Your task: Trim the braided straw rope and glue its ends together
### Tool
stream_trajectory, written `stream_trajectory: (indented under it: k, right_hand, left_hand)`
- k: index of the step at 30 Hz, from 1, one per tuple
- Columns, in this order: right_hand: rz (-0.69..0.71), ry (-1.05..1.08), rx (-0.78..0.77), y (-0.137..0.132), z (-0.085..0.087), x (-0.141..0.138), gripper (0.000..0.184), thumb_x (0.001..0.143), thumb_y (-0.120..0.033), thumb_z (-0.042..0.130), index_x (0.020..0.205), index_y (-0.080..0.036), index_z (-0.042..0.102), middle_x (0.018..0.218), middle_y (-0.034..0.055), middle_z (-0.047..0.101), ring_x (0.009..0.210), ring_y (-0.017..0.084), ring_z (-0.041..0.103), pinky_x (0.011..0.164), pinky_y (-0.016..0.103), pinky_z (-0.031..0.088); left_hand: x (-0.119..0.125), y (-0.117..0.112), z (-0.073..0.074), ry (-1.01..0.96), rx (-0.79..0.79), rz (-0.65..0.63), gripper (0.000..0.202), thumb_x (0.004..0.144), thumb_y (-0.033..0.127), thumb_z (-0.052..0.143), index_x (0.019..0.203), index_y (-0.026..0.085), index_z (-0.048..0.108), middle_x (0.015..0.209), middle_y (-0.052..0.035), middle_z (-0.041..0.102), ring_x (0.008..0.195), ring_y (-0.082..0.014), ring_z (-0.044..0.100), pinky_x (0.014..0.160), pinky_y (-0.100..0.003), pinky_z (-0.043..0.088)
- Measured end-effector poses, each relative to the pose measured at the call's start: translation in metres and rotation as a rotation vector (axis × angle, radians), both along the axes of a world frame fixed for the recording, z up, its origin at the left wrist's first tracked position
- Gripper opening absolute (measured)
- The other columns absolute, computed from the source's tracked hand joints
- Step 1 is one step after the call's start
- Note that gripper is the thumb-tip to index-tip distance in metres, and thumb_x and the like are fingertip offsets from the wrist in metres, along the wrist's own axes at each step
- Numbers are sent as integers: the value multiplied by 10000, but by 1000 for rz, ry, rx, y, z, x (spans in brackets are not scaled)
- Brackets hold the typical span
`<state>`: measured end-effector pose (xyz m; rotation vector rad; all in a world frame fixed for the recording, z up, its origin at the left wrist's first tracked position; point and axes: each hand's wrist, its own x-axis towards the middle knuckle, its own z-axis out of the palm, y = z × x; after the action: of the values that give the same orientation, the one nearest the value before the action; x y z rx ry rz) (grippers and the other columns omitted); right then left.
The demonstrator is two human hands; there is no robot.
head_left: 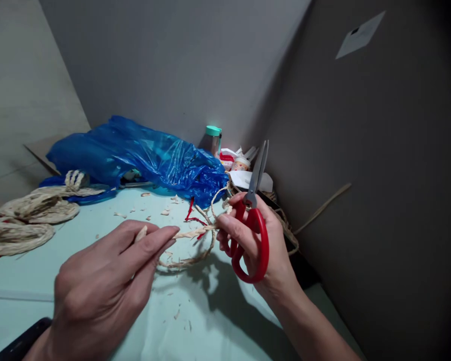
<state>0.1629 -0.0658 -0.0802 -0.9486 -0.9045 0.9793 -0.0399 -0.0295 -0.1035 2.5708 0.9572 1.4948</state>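
Grey walls (180,65) meet in a corner behind a pale mint-green tabletop (135,326), where two bare hands hold a pale, twisted cord of straw-like fibre (191,233) above the littered surface. At left, the left hand (101,276) pinches one stretch of the cord, its thumb and forefinger pressed together, while a pale end pokes up between the fingers. Opposite, the right hand (277,245) grips the cord near a knotted spot, thumb against fingertips, and also carries a pair of scissors with red plastic handles (263,250) and steel blades that point upward; how the fingers sit in the handle loops is partly hidden. Between the hands the cord runs nearly level, and a round loop of braided fibre (188,262) hangs just beneath it. Thin red string (190,213) lies beside the cord, near the right hand's fingertips.

Small pale scraps (165,212) dot the tabletop. Across the back sprawls a crumpled, shiny blue plastic bag (143,150), with folded bundles of beige fibre (41,205) at its left. Behind its right end stands a clear bottle with a mint-green lid (213,131), near a small patterned cup (241,164). On the right-hand wall is a white rectangular sheet (361,37); a dark object (20,343), cut off by the frame, sits at lower left.
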Motion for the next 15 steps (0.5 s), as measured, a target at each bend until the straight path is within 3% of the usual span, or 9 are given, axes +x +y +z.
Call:
stream_trajectory:
  k: [2,4,9,12,15]
  right_hand:
    - [5,-8,11,-1,1,-1,390,713,-298,881,922,-235,558,663,-94,632,507,85,642,449,166,505]
    - [-2,-23,15,-2,2,-3,386,707,-289,885,914,-231,563,654,-95,630,492,78,631,444,162,502]
    - [-32,-60,2,-2,4,-4,410,697,-304,886,917,-233,548,634,-92,621,458,79,592,429,178,493]
    - [-9,-102,-25,0,1,-3,415,707,-324,877,924,-242,533,627,-94,612,461,85,573,423,188,471]
    - [31,-254,-57,1,-4,0,342,770,-352,828,933,-241,549,653,-77,630,516,78,534,465,181,429]
  left_hand:
    - [1,1,1,-9,-26,-10,274,932,120,588,1106,288,716,1103,-20,699,986,-185,662,846,-277,467]
    - [4,1,3,-27,-118,-60,206,943,161,584,1029,292,718,1112,-11,686,995,-174,653,853,-253,470]
    - [7,4,3,-159,-528,-138,158,877,338,712,993,415,786,992,71,795,911,-162,700,823,-196,491]
    - [6,5,5,-240,-821,-153,101,803,442,763,853,380,823,813,44,807,752,-170,696,689,-196,513]
    - [7,6,12,-302,-1181,-224,181,790,469,760,816,295,804,589,19,706,516,-118,555,476,-173,403]
